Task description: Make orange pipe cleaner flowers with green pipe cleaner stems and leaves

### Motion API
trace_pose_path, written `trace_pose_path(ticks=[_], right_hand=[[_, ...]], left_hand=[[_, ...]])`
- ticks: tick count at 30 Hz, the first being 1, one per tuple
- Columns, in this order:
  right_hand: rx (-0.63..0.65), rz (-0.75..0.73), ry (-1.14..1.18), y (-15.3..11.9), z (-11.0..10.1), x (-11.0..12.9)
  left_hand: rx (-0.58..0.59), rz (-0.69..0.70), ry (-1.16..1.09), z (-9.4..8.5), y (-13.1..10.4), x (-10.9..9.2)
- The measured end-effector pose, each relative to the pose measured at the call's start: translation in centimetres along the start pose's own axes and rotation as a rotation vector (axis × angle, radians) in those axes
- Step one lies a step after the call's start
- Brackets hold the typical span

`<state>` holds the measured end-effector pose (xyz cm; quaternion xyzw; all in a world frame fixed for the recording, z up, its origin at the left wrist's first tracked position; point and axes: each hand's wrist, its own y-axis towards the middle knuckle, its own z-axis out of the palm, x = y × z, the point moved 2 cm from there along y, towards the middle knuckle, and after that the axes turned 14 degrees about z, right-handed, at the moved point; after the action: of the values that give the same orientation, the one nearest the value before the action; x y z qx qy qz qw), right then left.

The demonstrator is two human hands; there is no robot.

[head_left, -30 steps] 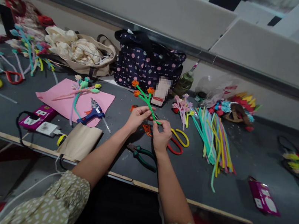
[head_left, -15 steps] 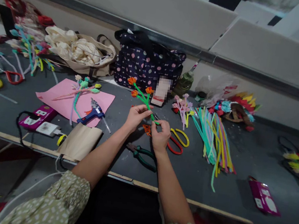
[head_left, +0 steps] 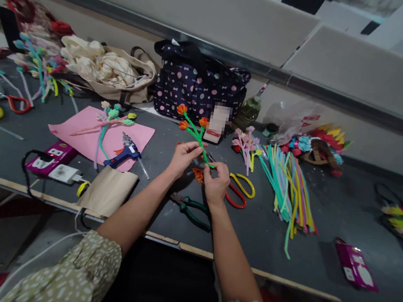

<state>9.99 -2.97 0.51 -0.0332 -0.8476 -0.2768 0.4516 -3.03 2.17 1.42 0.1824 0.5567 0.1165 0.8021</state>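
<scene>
A pipe-cleaner flower (head_left: 193, 130) with green stems and three orange blooms is held up over the middle of the table. My left hand (head_left: 184, 155) pinches its stem just below the branches. Lower down, the fingers of my right hand (head_left: 217, 179) close on the bottom of the same stem. Under my hands lie orange pipe-cleaner pieces (head_left: 198, 174) and scissors with one red and one yellow handle (head_left: 242, 186), their blades partly hidden. Dark green pliers (head_left: 192, 211) rest nearer the table edge, between my forearms.
Left are a blue glue gun (head_left: 125, 152), pink paper (head_left: 76, 125) and a purple power strip (head_left: 52, 156). Loose pipe cleaners (head_left: 289, 184) lie right, with a purple box (head_left: 355, 265) beyond. A dotted bag (head_left: 197, 79) and a green bottle (head_left: 252, 109) stand along the back.
The orange blooms have swung slightly to the right as the stem tilts. Both hands keep their hold in nearly the same place.
</scene>
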Motion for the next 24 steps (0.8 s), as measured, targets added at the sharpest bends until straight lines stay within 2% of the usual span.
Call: trace_pose_path(ticks=[8, 16, 20, 24], right_hand=[[-0.002, -0.010, -0.079, 0.0, 0.2, -0.2], [0.033, 0.042, -0.020, -0.1, 0.2, 0.0], [0.091, 0.163, 0.108, 0.0, 0.4, -0.6], [0.228, 0.370, 0.390, 0.3, 1.0, -1.2]], left_hand=[[0.033, -0.062, -0.026, 0.8, -0.3, 0.9], [0.000, -0.051, 0.050, 0.4, -0.1, 1.0], [0.007, -0.042, 0.055, 0.3, 0.0, 1.0], [0.004, -0.038, 0.057, 0.2, 0.0, 0.9]])
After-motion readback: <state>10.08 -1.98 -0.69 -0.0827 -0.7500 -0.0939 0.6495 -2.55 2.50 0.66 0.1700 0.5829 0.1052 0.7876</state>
